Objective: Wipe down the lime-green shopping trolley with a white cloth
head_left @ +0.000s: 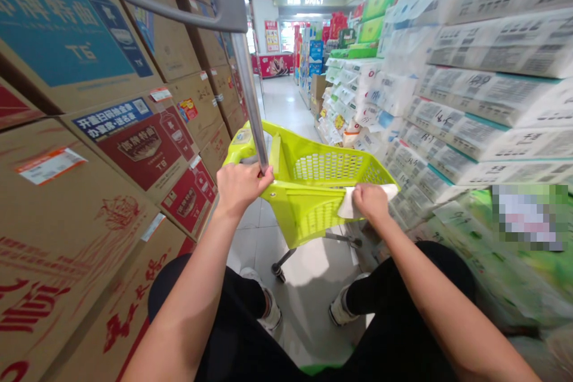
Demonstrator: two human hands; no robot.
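A lime-green shopping basket trolley [308,206] with perforated sides stands between my feet, on small dark casters. My left hand [242,184] is wrapped round the trolley's corner, at the foot of its metal handle pole [248,83]. Up the pole, a grey handle frame [179,12] reaches to the top left. On the basket's right rim my right hand [370,198] is closed on a white cloth [348,206], which lies pressed against the green plastic. Part of the cloth sticks out past my fist, and the rest is hidden under it.
Stacked cardboard cartons [170,137] wall the left side closely. On the right rise stacks of white tissue packs [483,95], with green packs [474,250] below. A tiled aisle [282,101] runs ahead to a red counter [274,65].
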